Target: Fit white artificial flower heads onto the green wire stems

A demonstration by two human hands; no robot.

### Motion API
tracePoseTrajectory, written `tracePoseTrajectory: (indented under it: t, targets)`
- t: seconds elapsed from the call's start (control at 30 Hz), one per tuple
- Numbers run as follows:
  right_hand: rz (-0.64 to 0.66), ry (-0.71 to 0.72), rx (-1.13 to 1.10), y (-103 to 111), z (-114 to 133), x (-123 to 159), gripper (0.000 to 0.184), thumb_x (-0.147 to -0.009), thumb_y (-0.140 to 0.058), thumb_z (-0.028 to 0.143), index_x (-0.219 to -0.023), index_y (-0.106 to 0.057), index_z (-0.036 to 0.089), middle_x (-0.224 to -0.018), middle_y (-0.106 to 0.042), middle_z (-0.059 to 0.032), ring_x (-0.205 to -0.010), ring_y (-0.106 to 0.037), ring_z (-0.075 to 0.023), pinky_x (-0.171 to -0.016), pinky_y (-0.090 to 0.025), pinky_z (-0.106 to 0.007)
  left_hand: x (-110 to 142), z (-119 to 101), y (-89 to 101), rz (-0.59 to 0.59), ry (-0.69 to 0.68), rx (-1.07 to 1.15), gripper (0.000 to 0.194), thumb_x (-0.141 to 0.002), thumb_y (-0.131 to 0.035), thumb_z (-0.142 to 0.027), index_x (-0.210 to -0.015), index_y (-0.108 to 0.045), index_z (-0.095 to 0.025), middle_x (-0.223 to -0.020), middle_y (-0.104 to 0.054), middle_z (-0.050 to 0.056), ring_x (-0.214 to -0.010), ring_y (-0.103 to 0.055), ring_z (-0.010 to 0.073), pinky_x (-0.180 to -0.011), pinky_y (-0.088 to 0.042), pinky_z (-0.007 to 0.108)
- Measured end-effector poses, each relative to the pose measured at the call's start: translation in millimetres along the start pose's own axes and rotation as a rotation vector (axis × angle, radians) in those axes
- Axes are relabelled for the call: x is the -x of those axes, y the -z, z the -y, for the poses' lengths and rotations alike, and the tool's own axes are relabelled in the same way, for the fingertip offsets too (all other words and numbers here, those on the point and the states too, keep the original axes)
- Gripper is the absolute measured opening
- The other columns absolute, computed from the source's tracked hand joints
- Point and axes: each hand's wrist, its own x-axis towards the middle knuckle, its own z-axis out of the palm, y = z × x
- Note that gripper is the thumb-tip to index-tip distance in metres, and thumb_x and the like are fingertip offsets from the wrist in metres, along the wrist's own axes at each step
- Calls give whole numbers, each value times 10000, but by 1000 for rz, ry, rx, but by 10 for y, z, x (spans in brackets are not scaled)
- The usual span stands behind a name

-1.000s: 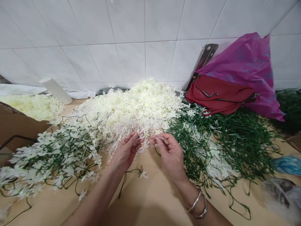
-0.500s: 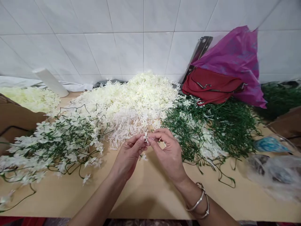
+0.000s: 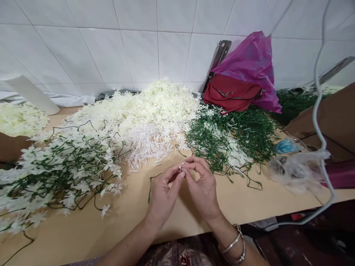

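Both of my hands meet above the front middle of the table, fingertips pinched around a small white artificial flower point(image 3: 181, 166). My left hand point(image 3: 165, 189) grips it from the left. Thumb and index finger of my right hand point(image 3: 203, 187) close on it from the right. A thin green stem point(image 3: 150, 189) shows at the left hand's outer side; whether it joins the flower is hidden. Behind my hands lie loose white stamen-like pieces point(image 3: 148, 145) and a heap of cream-white petals point(image 3: 163, 101). Finished-looking flowers on green stems point(image 3: 69, 170) are piled left.
Bare green stems point(image 3: 246, 127) lie right, under a red purse point(image 3: 233, 94) and a purple plastic bag point(image 3: 252, 55). A white roll point(image 3: 31, 94) leans left. Clear plastic bags point(image 3: 294, 170), a cardboard box point(image 3: 327, 118) and a hanging white cable point(image 3: 316, 96) are at the right.
The view has swung to the right, bringing the white cable into sight. Both hands still pinch the flower, which the fingers now cover more. A green stem now shows beside the left hand.
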Motion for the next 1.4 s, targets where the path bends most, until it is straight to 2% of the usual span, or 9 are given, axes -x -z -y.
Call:
tracePoseTrajectory:
  t: [0.17,0.27,0.4,0.5,0.7,0.8,0.93,1.27,1.4]
  targets:
    - [39,-163,-160,-5,25,60,92,-883,-693,191,-818,-738,239,-1037,-727,-64,-1037,-682,-230,-987,-514,-412,64,-61,90,79,-121,-249,329,-988,-639,-322,-1300,-723,-267,-1238,-788,78,-1075,-772,269,-983,-595,400]
    - [19,-154,-184,20,26,17,59,-862,-728,205,-815,-737,239,-965,-725,-55,-978,-679,-223,-943,-521,-401,7,-177,236,141,-138,-281,396,-1016,-603,-317,-1408,-639,-270,-1271,-775,80,-1105,-766,257,-974,-609,404]
    - [-8,-137,-264,45,-50,-112,62,-829,-764,212,-803,-710,227,-922,-719,-50,-938,-687,-217,-911,-538,-397,-25,-249,632,-118,-205,-493,249,-1017,-600,-330,-1222,-723,-260,-1317,-751,76,-920,-793,213,-854,-639,362]
    - [38,-179,-314,39,-142,-187,98,-798,-796,229,-778,-701,223,-883,-715,-41,-887,-682,-200,-864,-557,-366,88,-186,930,-191,-296,-687,209,-987,-640,-275,-1178,-726,-263,-1084,-814,41,-902,-786,202,-842,-624,319]
    - [117,-225,-375,118,-246,-174,112,-787,-818,224,-757,-711,227,-842,-703,-24,-859,-670,-178,-835,-556,-320,417,87,1174,174,-476,-1034,338,-1021,-509,-110,-1200,-739,-280,-1318,-744,68,-1171,-707,235,-923,-591,346]
    - [137,-264,-391,256,-282,-149,116,-783,-837,237,-770,-721,228,-853,-705,-18,-837,-671,-165,-813,-554,-299,440,123,1200,331,-468,-1168,341,-1047,-494,-125,-1266,-704,-280,-1426,-685,69,-1291,-620,271,-975,-559,411]
    - [151,-319,-390,444,-350,-111,151,-777,-865,275,-771,-724,222,-888,-722,-25,-856,-680,-165,-824,-555,-295,279,41,1113,443,-525,-1198,267,-1071,-478,-166,-1190,-702,-248,-1357,-714,68,-1288,-599,256,-1022,-497,424]
    - [84,-447,-419,623,-422,-72,220,-755,-906,330,-767,-718,215,-889,-729,-16,-835,-680,-148,-785,-539,-255,-6,70,740,497,-621,-1379,180,-1087,-453,-161,-1073,-628,-198,-1139,-719,59,-975,-650,211,-1008,-426,426]
    - [137,-434,-452,585,-380,-222,195,-782,-897,310,-803,-718,234,-901,-720,0,-875,-669,-139,-821,-528,-244,-103,67,649,406,-681,-1289,199,-1096,-405,-141,-1062,-599,-168,-1068,-722,64,-967,-670,202,-1012,-477,416]
